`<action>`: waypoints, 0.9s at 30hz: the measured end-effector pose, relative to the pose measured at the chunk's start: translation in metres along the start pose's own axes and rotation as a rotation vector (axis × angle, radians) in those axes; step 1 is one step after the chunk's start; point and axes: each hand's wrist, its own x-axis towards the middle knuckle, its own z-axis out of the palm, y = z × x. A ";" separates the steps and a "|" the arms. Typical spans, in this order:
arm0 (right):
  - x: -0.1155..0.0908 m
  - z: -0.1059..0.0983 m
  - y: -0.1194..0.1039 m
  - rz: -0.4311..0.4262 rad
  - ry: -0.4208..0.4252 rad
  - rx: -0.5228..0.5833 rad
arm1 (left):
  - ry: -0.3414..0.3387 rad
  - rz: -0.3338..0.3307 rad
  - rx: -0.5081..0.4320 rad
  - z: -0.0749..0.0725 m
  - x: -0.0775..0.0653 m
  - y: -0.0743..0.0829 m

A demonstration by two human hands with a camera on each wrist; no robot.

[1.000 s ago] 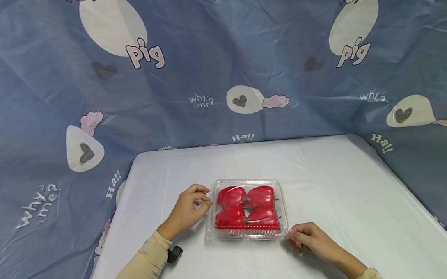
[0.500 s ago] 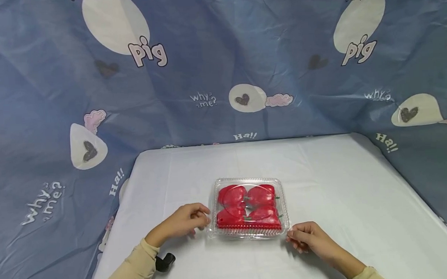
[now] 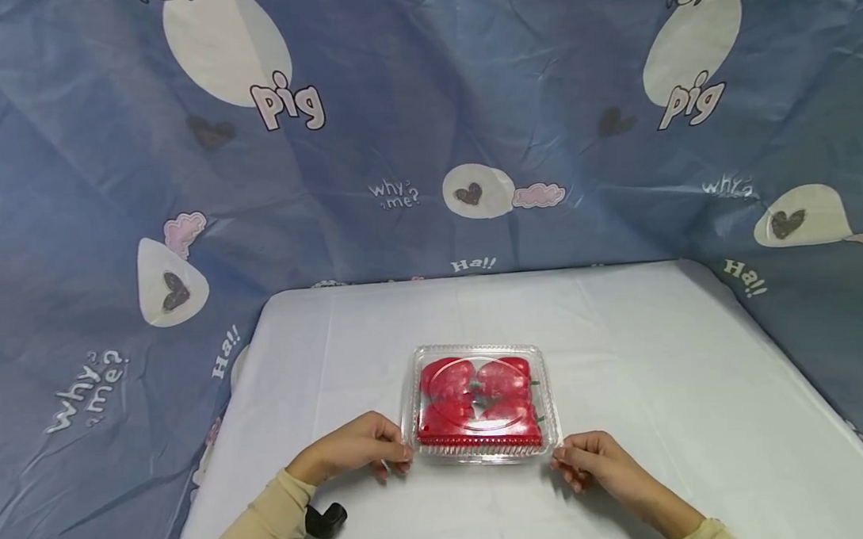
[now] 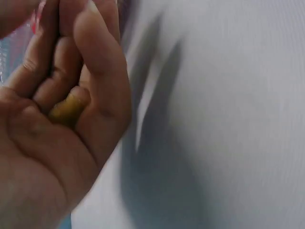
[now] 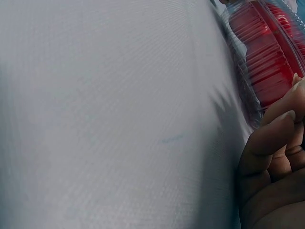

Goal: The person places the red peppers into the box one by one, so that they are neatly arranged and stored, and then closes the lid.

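Note:
A clear plastic clamshell container (image 3: 481, 452) sits on the white table with its lid down. Several red peppers (image 3: 505, 378) with small green stems show through the lid. At the near left corner, my left hand (image 3: 355, 447) pinches the rim between thumb and fingers. My right hand (image 3: 598, 462) pinches the near right corner. Curled fingers and a palm fill the left of the left wrist view, and only a sliver of the container shows behind them. The container's ribbed side (image 5: 267, 62) appears beside the right fingers (image 5: 271, 136) in the right wrist view.
A white cloth (image 3: 663, 349) covers the table. Behind it and along both sides hangs a blue printed curtain (image 3: 369, 129). A black strap piece (image 3: 326, 521) sits at the left wrist, below a beige sleeve (image 3: 265, 517).
My left hand has come down along the container's left side to its near left corner. The right hand stays at the near right corner, and the container has hardly moved.

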 end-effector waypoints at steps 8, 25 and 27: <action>0.002 -0.001 0.002 0.023 -0.002 0.003 | 0.061 -0.070 -0.053 0.006 -0.001 0.005; 0.006 -0.028 -0.029 -0.033 0.134 -0.356 | 0.143 -0.172 0.196 -0.026 -0.008 0.027; 0.011 -0.039 -0.043 -0.045 0.275 -0.568 | 0.254 -0.182 0.300 -0.039 -0.006 0.037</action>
